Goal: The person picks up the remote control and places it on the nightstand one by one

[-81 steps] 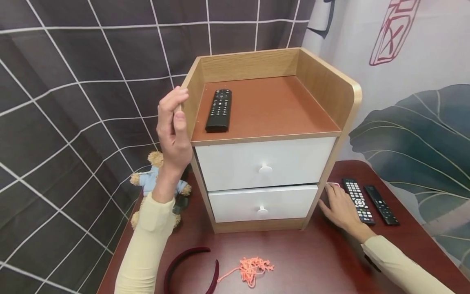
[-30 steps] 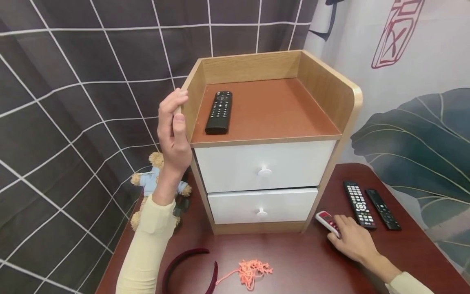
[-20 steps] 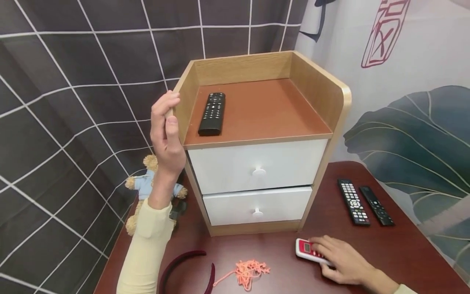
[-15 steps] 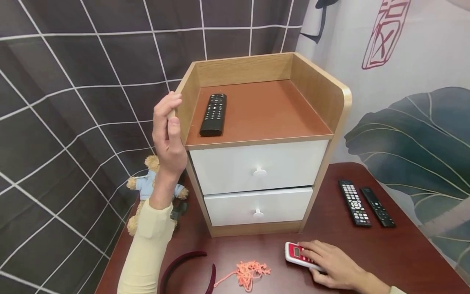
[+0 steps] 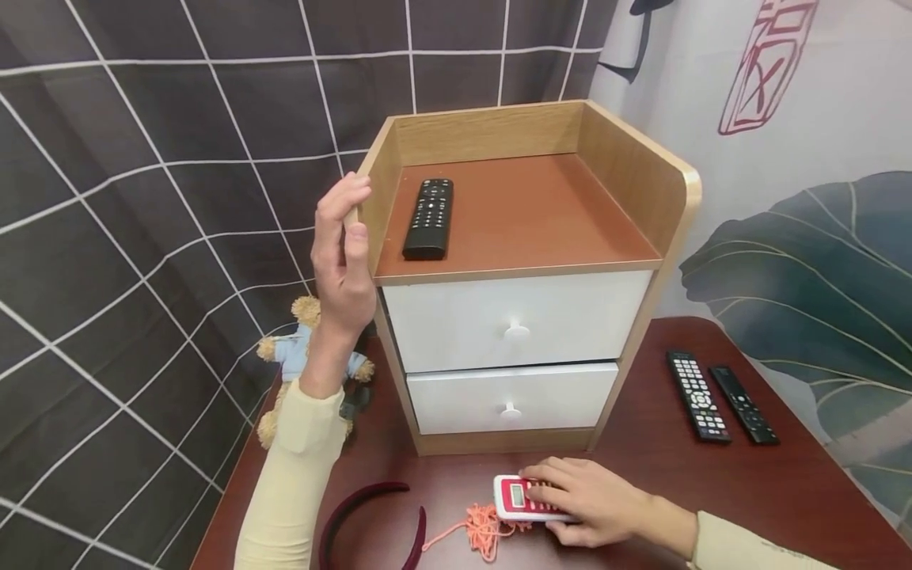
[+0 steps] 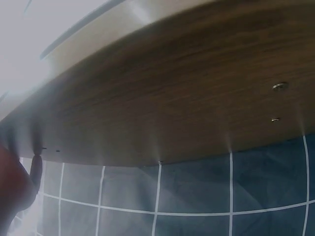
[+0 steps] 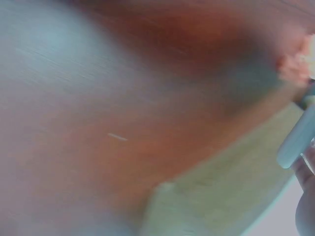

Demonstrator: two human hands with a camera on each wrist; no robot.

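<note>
Ann: Looking from the head view, what does each hand have?

Ben: The right hand (image 5: 591, 500) grasps a red and white calculator (image 5: 516, 497), fingers over its keys, thumb along the side. The left hand (image 5: 344, 273) grips the left side panel (image 5: 382, 190) of the wooden cabinet (image 5: 527, 210), fingertips bent over its edge.

Ann: And where is the calculator?

Ben: In front of the cabinet, well in from the left and right edges of the worktop (image 5: 627, 443). It overlaps some orange string (image 5: 482, 532); whether they touch, I can't tell.

Ann: What else is around?

Ben: A dark red headband (image 5: 345, 511) left of the string, a teddy bear (image 5: 290, 356) near the worktop's left edge, a white-keyed remote (image 5: 699, 396) and a slim remote (image 5: 743, 405) near its right edge. A black remote (image 5: 429, 218) lies on the cabinet top, beside the left panel.

Ann: Left wrist view?

Ben: The panel's outer face, with metal fittings, above a gridded curtain (image 6: 194, 191); part of the hand shows at the left border.

Ann: Right wrist?

Ben: Mostly blur. A pale edge and fingers show at the right border, the string just beyond.
</note>
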